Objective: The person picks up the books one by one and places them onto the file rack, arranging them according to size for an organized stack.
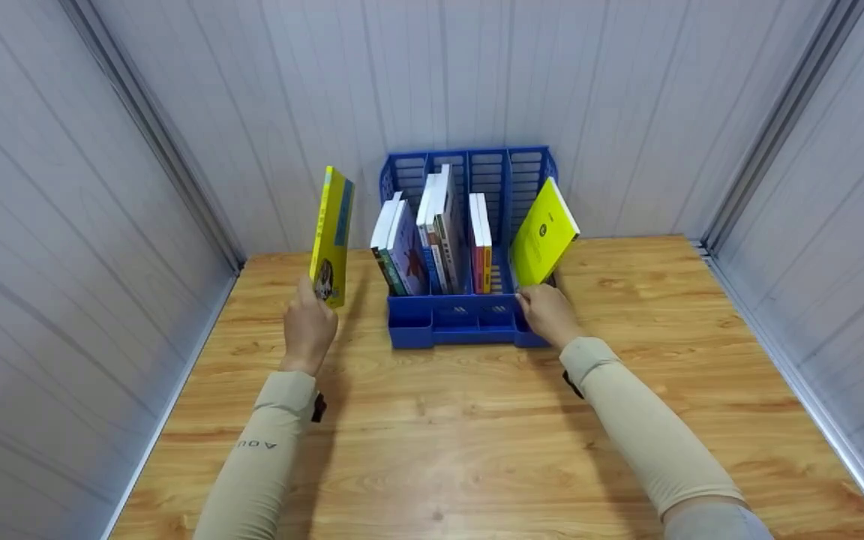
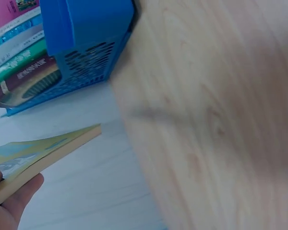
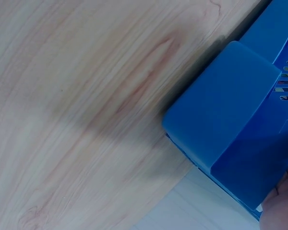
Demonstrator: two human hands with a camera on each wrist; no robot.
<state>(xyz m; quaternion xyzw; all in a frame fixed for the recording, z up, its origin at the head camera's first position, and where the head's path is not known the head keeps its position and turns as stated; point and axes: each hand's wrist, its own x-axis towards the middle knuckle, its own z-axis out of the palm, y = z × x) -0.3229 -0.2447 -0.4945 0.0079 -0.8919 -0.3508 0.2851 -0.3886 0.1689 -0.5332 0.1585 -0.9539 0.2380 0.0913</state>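
My left hand point(image 1: 310, 328) holds a yellow book point(image 1: 333, 238) upright by its lower end, left of the blue desk organizer point(image 1: 453, 313). The left wrist view has thumb and fingers on opposite faces of this book point(image 2: 43, 160), its pale page edge showing. At the organizer's front right corner, my right hand point(image 1: 550, 311) grips the lower end of a bright yellow-green book point(image 1: 544, 234), which leans to the right in the rightmost compartment. Only part of my right hand point(image 3: 282, 203) shows in the right wrist view, against the organizer's blue wall point(image 3: 221, 110); that book is out of sight there.
Several books stand in the organizer's other compartments: a left pair point(image 1: 402, 247), thicker grey-white ones point(image 1: 443, 232) and a slim red and yellow pair point(image 1: 481, 244). The organizer stands on a wooden table point(image 1: 432, 435) near the back wall point(image 1: 312, 97). Panel walls rise on both sides.
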